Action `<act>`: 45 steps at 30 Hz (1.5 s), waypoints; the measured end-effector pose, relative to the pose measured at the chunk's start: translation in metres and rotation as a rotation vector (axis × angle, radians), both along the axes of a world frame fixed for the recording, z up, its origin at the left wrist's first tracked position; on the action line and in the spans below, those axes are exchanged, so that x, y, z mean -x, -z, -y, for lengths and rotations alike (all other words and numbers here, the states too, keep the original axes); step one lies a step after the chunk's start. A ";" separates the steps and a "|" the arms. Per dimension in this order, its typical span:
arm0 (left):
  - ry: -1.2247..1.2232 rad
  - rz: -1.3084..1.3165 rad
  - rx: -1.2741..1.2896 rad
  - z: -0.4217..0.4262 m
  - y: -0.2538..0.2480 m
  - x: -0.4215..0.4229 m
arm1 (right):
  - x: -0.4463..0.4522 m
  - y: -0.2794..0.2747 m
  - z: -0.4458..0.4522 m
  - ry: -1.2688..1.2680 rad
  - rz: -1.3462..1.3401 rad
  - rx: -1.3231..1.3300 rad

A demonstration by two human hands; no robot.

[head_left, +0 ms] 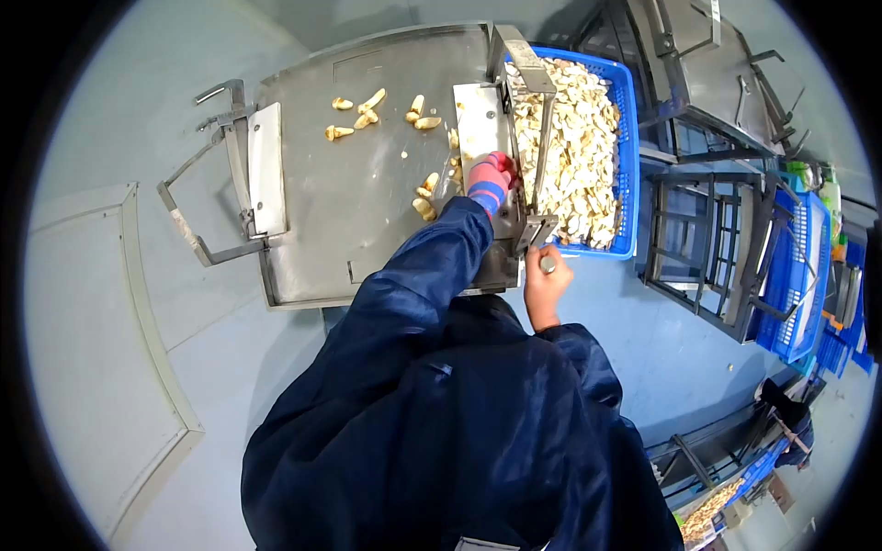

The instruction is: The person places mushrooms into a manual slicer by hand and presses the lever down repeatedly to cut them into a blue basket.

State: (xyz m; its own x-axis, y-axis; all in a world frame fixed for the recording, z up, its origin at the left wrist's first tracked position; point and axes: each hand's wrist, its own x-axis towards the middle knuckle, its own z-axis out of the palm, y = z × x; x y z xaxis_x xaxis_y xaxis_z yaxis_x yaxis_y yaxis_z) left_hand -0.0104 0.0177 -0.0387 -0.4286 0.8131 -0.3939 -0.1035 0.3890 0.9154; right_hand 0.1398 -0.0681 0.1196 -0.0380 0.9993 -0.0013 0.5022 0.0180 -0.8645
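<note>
My left hand [491, 176], in a pink and blue striped glove, is closed at the lower end of a white board [481, 124], beside the metal cutter frame. What its fingers hold is hidden. My bare right hand [544, 292] is wrapped round the handle [548, 264] at the near end of the cutter's lever [544, 151]. Several pale mushrooms [366, 119] with brownish ends lie on the steel table [322, 211], some close to the glove. Just past the cutter, a blue basket [628, 156] holds a heap of cream-coloured slices [579, 138].
A second white board [267, 170] with a metal lever frame [188, 230] is fixed at the table's left edge. To the right stand metal racks [703, 243] and blue crates [799, 275]. Another person [790, 418] is at the lower right, near more pale pieces.
</note>
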 end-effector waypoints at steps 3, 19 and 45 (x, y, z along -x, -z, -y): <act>0.033 -0.251 -0.014 -0.005 -0.017 0.002 | -0.004 0.013 0.003 -0.022 0.021 -0.072; 0.277 -1.268 0.257 0.059 -0.091 0.073 | -0.012 0.036 0.008 -0.046 -0.039 -0.064; 0.027 -0.393 -0.110 0.027 -0.033 -0.011 | -0.001 0.002 0.001 -0.041 0.004 -0.061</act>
